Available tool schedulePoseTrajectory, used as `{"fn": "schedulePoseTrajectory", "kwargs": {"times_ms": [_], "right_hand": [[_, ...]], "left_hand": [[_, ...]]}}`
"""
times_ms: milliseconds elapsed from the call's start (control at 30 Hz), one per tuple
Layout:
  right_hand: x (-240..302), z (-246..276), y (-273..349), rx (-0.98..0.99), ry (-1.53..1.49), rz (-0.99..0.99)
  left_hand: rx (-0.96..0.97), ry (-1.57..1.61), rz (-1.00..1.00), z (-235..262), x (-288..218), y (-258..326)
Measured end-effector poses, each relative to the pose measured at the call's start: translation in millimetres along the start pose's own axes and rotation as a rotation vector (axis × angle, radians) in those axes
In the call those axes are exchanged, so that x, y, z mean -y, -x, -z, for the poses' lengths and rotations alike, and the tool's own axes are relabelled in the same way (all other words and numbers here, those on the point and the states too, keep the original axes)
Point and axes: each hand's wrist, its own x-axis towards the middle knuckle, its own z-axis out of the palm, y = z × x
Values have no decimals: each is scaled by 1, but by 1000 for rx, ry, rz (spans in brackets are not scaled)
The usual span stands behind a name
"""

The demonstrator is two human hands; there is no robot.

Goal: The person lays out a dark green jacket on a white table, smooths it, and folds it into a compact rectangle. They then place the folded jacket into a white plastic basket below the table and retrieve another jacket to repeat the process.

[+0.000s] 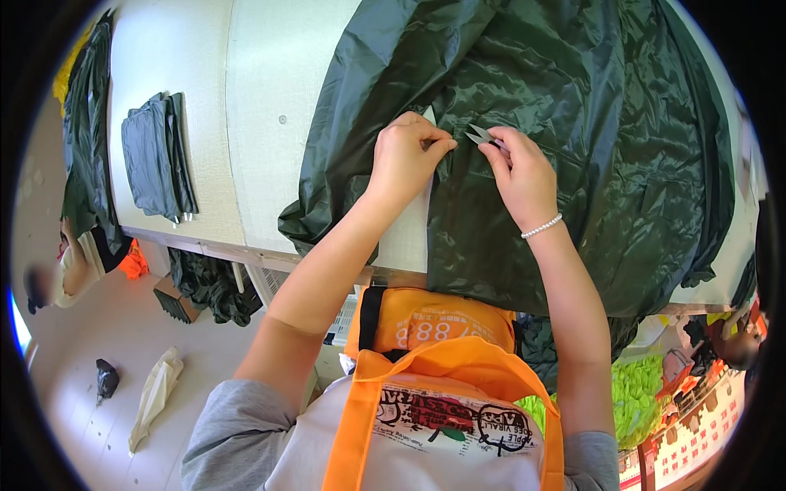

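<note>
A large piece of dark green, shiny fabric [557,213] lies crumpled across the table in front of me, looking like a garment. My left hand [405,159] is over its split, with thumb and fingertips pinched together; what they hold is too small to make out. Thread snips [480,136] are in my right hand [524,176], their pointed blades slightly apart and aimed toward the left fingertips. A small gap separates the blades from those fingertips. Bare white tabletop shows through the split in the fabric just below my left hand.
Folded dark green fabric [155,159] lies on the white table [274,114] to the left. More dark fabric hangs at the far left, beside another person [74,266]. Below are a cardboard box [174,299], cloth on the floor [155,397], and bright yellow-green fabric [634,401] at right.
</note>
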Motion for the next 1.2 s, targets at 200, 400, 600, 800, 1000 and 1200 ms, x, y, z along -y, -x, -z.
{"fn": "schedulePoseTrajectory", "kwargs": {"times_ms": [200, 400, 600, 800, 1000, 1200], "right_hand": [[0, -2, 5, -29, 78, 91], [3, -7, -2, -119, 262, 313], [4, -12, -5, -143, 304, 346], [-8, 2, 5, -103, 154, 252], [-67, 80, 49, 68, 321, 245], [-99, 85, -16, 109, 12, 81]], "left_hand": [[22, -102, -35, -4, -4, 1], [128, 147, 158, 6, 9, -10], [98, 244, 127, 5, 7, -8], [314, 141, 78, 32, -3, 36], [608, -683, 85, 67, 19, 173], [337, -562, 180, 45, -21, 164]]}}
